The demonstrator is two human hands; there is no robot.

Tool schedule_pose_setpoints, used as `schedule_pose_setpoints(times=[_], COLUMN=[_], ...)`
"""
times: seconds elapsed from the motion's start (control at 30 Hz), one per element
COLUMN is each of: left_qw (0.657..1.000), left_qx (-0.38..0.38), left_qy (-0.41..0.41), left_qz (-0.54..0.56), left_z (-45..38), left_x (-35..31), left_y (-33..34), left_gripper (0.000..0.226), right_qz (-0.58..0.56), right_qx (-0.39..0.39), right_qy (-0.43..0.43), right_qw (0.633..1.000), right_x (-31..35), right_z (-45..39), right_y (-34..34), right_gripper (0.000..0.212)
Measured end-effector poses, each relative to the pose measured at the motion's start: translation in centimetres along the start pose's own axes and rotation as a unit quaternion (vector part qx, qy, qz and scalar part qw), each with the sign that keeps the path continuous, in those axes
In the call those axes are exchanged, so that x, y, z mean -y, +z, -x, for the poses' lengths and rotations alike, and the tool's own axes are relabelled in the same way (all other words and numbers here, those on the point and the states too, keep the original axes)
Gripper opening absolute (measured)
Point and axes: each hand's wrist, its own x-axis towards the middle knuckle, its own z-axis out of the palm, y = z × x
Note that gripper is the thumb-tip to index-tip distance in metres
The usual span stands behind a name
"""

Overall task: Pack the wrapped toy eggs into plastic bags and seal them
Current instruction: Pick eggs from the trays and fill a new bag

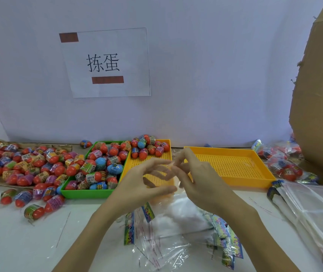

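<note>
head view: clear crinkled plastic bag [173, 195], colourful header

wrapped toy eggs [105, 165]: red/blue, heaped in green tray | plastic bags [176, 232]: clear, empty, lying flat on table

A small packing station, hand-assembly work by the look of it. White worktop [19, 242] against a plain partition, with a taped paper sign [105, 62] printed in Chinese characters. Heaped wrapped toy eggs [19, 163] along the far left edge, more in a green tray [82, 193] and perforated yellow trays [233, 165]. Stacked clear plastic bags [314, 211] at the right edge, beside a large cardboard box [321, 85].
</note>
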Motion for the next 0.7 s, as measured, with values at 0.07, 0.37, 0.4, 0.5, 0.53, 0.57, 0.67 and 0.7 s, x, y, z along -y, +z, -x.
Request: schedule_pose_setpoints(times=[0.07, 0.37, 0.4, 0.5, 0.53, 0.57, 0.67, 0.7], left_qw=[1.000, 0.999, 0.998, 0.997, 0.998, 0.998, 0.996, 0.996], left_qx=[0.015, 0.015, 0.017, 0.014, 0.012, 0.012, 0.001, -0.013], left_qy=[-0.005, -0.017, -0.022, -0.034, -0.038, -0.044, -0.055, -0.055], left_qz=[-0.004, 0.042, 0.055, 0.061, 0.056, 0.054, 0.073, 0.075], left_z=[0.1, -0.1, -0.1, 0.0, 0.1, 0.1, 0.1, 0.1], left_x=[0.0, 0.0, -0.1, -0.2, -0.2, -0.1, -0.1, -0.1], left_y=[0.2, -0.8, -1.0, -1.6, -1.8, -2.0, -2.2, -2.3], left_gripper=[0.073, 0.072, 0.069, 0.057, 0.056, 0.055, 0.041, 0.035], right_qz=[-0.030, -0.114, -0.118, -0.107, -0.100, -0.093, -0.049, -0.035], right_qx=[0.023, -0.024, -0.027, -0.031, -0.029, -0.025, -0.028, -0.032], right_qy=[0.016, -0.039, -0.036, -0.033, -0.032, -0.030, -0.034, -0.038], right_qw=[0.999, 0.992, 0.992, 0.993, 0.994, 0.995, 0.998, 0.998], right_x=[0.1, 0.3, 0.3, 0.1, 0.1, 0.1, -0.1, -0.1], right_z=[0.1, 0.1, 0.1, 0.0, -0.1, 0.0, 0.1, 0.1], right_y=[-0.1, 0.3, 0.3, 0.4, 0.5, 0.6, 0.7, 0.8], right_gripper=[0.019, 0.011, 0.009, 0.007, 0.007, 0.007, 0.011, 0.010])
